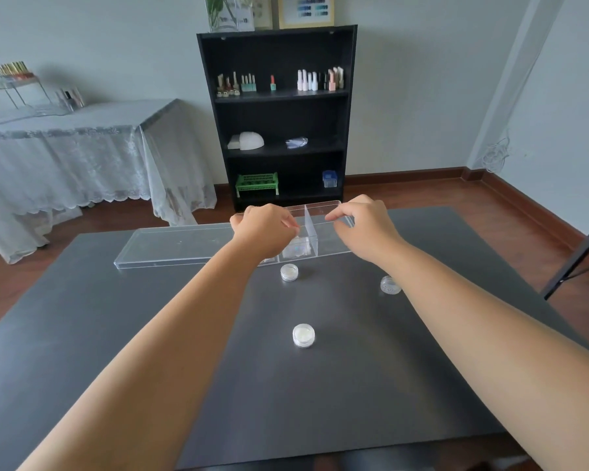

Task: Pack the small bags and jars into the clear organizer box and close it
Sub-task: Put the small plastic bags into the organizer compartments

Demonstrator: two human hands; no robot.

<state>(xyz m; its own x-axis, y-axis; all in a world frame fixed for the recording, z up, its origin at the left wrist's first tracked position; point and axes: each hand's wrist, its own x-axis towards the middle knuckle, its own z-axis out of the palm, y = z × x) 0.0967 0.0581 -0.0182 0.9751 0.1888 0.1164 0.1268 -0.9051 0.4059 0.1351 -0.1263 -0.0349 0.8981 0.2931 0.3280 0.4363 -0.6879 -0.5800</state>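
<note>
Both hands hover over the clear organizer box (327, 232) at 12 o'clock on the dark tabletop (116, 334): the left hand (264, 229) and right hand (363, 222) have fingers curled, pinching (what, if anything, cannot be told). Three small jars (303, 335) sit loose at the tabletop's centre, the clear lid (174, 244) lying at 11 o'clock.

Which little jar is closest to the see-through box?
The jar with the white lid, just in front of the clear organizer box. The other two jars sit farther out on the dark table.

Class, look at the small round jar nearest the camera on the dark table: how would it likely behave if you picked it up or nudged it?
The nearest jar looks squat and flat-based, so it will probably slide, not tip. Its small clear body suggests it is light. On its side, its round wall might let it roll.
</note>
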